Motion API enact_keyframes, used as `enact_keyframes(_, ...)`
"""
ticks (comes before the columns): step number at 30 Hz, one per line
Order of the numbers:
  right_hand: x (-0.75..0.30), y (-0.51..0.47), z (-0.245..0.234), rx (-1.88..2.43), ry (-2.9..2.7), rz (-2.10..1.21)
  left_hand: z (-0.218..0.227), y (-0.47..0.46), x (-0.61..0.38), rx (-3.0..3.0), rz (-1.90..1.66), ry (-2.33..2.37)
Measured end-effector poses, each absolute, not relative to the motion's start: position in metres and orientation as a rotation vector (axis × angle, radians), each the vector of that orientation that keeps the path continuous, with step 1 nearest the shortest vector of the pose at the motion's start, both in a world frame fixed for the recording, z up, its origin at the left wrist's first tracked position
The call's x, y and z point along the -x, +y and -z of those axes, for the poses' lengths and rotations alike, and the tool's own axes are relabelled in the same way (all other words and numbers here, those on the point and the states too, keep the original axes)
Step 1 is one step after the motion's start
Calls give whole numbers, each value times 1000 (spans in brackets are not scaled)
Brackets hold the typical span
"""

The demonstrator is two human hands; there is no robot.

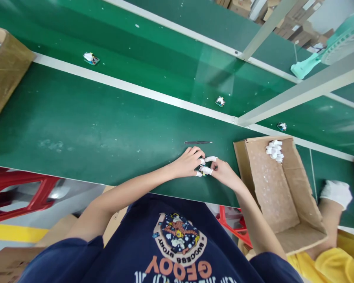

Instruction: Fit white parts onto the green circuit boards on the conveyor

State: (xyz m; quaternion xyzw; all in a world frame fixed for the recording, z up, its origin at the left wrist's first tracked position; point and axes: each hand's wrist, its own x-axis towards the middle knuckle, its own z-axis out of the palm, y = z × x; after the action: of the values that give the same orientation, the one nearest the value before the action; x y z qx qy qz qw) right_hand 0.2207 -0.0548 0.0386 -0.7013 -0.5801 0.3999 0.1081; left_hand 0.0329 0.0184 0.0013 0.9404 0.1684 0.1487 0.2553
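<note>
Between my fingers, just above the green worktable, is a small circuit board [204, 171] with a white part on it, mostly covered by the fingertips. My left hand [189, 162] is closed on it from the left, with white finger cots on thumb and forefinger. From the right, my right hand [221, 171] pinches the same board, also with white cots on two fingers. A pair of dark tweezers [198, 142] lies on the table just beyond my hands.
A cardboard box [271, 196] with several white pieces [275, 151] stands to the right. Another box [8, 67] is at far left. Small boards [91, 58] lie on the strip behind the white rail. A co-worker's gloved hand [336, 193] is at right, near a metal post [301, 90] and fan [336, 43].
</note>
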Motion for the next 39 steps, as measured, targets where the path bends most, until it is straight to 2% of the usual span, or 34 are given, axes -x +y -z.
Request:
enact_keyframes(5,-220,-53,-31,2079,-1523,-1492,-2,19,-32,-2570,-424,428)
enact_keyframes(10,-210,-48,-30,2213,-1651,-1326,-2,19,-32,-2553,-423,425)
enact_keyframes(12,-212,-47,-31,2154,-1663,-1376,-2,19,-32,-2547,-422,428)
enact_keyframes(16,-223,-48,-29,1888,-1390,-1699,-3,19,-32,-2556,-409,433)
enact_keyframes(22,-229,-47,-26,1826,-1205,-1810,-2,18,-34,-2543,-395,476)
enact_keyframes(36,-226,-42,-32,1827,-1336,-1853,1,18,-36,-2522,-409,485)
enact_keyframes(39,-226,-49,-30,1847,-1305,-1770,4,18,-36,-2531,-428,478)
